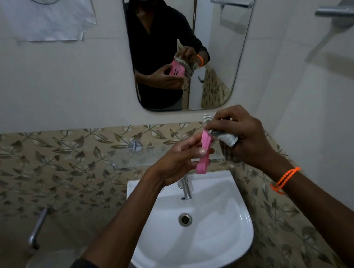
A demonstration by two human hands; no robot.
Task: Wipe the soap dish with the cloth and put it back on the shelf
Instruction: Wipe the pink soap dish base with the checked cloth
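Note:
A pink soap dish (204,152) stands on edge in the air above the sink, and my left hand (179,164) grips it with thumb and fingers round its middle. To its right my right hand (239,133) holds a bunched grey-white cloth (224,136) pressed against the dish's upper end. Behind both hands a glass shelf (130,158) runs along the leaf-patterned wall. The mirror (216,42) reflects the dish's holed underside and the cloth.
A white sink (226,237) with a chrome tap (186,189) lies directly below my hands. Chrome towel bar (340,13) juts from the right wall. A chrome pipe (37,229) sticks out low on the left. White paper (50,18) hangs upper left.

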